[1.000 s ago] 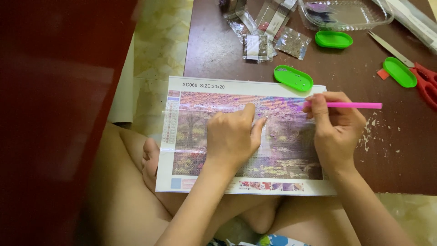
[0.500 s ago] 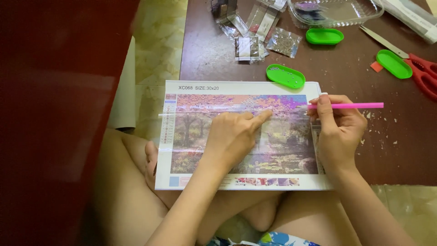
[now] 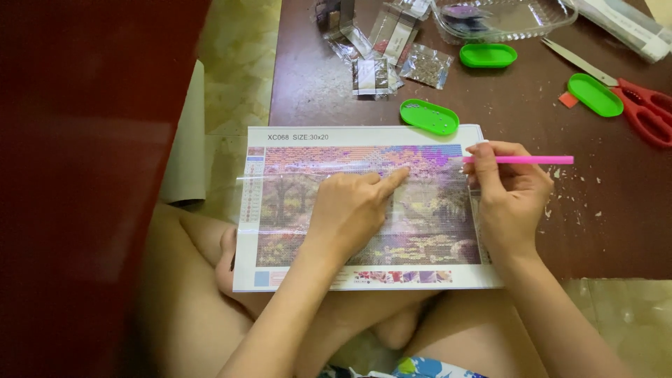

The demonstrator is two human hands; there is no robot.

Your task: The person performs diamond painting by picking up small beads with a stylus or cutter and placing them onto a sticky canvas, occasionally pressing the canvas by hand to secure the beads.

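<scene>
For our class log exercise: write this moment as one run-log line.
left hand: index finger pressing canvas | right hand: holding pink pen at canvas edge | green tray: beside canvas top

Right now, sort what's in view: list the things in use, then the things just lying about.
In use:
- left hand, pressing on the printed mosaic canvas sheet
- right hand, holding the thin pink plastic pen
- green oval plastic tray at the canvas edge

Lying about:
- red-handled scissors
- small clear bead packets
- clear plastic container
- two other green oval trays
</scene>
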